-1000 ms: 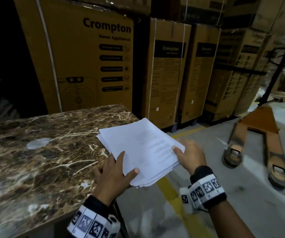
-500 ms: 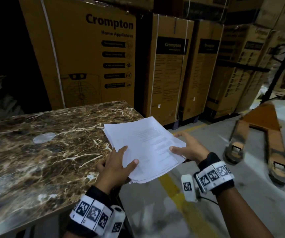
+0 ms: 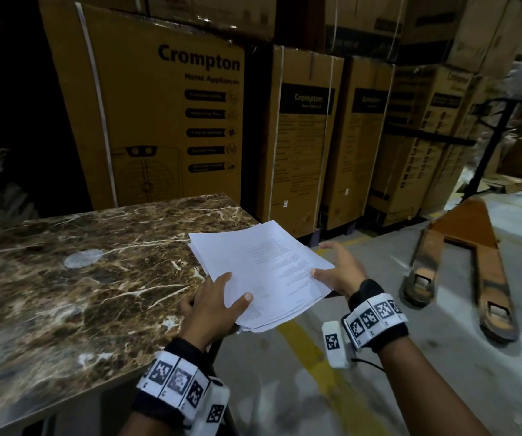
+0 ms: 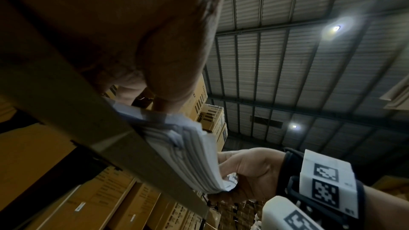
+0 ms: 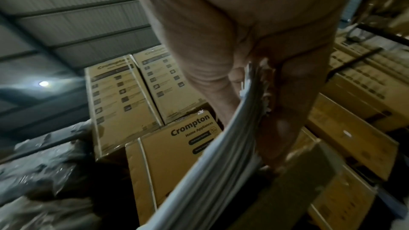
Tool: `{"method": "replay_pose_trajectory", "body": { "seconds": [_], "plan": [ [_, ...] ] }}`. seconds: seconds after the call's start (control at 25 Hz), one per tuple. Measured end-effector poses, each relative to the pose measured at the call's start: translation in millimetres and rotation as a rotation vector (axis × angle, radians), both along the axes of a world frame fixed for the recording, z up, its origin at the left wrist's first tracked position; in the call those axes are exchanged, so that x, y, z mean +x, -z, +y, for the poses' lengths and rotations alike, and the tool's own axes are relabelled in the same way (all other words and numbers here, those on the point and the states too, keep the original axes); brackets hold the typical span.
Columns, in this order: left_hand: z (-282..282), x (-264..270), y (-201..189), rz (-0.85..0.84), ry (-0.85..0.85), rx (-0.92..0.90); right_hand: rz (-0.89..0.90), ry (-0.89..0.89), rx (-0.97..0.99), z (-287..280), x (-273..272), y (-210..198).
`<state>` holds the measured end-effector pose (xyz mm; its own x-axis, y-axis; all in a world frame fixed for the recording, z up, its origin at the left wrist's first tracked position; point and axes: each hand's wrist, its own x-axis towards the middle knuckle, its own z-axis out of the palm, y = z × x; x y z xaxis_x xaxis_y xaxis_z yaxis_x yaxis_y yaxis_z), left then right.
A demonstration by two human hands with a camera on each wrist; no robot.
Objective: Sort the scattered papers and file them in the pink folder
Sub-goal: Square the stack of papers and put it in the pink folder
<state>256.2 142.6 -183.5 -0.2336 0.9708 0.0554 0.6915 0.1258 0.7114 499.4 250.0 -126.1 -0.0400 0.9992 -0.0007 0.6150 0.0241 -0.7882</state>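
Note:
A thick stack of white printed papers (image 3: 262, 272) is held in the air over the right corner of the brown marble table (image 3: 64, 294). My left hand (image 3: 212, 306) grips the stack's near left corner, thumb on top and fingers underneath. My right hand (image 3: 338, 272) holds the right edge, thumb on the top sheet and fingers below. From below, the left wrist view shows the stack's edge (image 4: 194, 160) fanned slightly, with the right hand (image 4: 250, 172) beside it. The sheet edges (image 5: 221, 163) also cross the right wrist view. No pink folder is in view.
Tall cardboard appliance boxes (image 3: 165, 114) stand in a row behind the table. An orange pallet jack (image 3: 467, 256) sits on the concrete floor at the right. A yellow floor line (image 3: 303, 344) runs below the papers. A pale smear (image 3: 83, 258) marks the tabletop.
The stack has stayed in both hands and shifted slightly right and up. My right hand has turned, so its thumb now lies on top of the right edge.

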Motion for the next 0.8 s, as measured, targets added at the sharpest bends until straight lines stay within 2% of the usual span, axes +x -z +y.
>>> {"method": "replay_pose_trajectory", "body": {
  "seconds": [0.16, 0.32, 0.4, 0.48, 0.68, 0.8],
  "plan": [
    [-1.8, 1.1, -1.5, 0.005, -0.005, 0.001, -0.197, 0.06, 0.191, -14.3, -10.7, -8.2],
    [-1.3, 0.4, -1.0, -0.03, 0.002, 0.017, -0.194, 0.022, 0.305, -27.9, -21.7, -9.3],
    [-0.6, 0.7, -1.1, -0.034, -0.008, 0.021, -0.188, -0.016, 0.253, -23.1, -21.1, -7.3],
    [-0.7, 0.1, -0.5, -0.031, -0.011, 0.024, -0.134, -0.029, 0.123, -12.5, -15.5, -5.1],
    [-2.7, 0.3, -3.3, 0.011, -0.013, 0.003, 0.002, 0.076, -0.099, 6.6, -5.8, 3.4],
    [-6.0, 3.0, -7.0, 0.078, -0.037, 0.011, -0.157, 0.115, -0.1, 8.7, -7.7, 7.1]
  ]
}}
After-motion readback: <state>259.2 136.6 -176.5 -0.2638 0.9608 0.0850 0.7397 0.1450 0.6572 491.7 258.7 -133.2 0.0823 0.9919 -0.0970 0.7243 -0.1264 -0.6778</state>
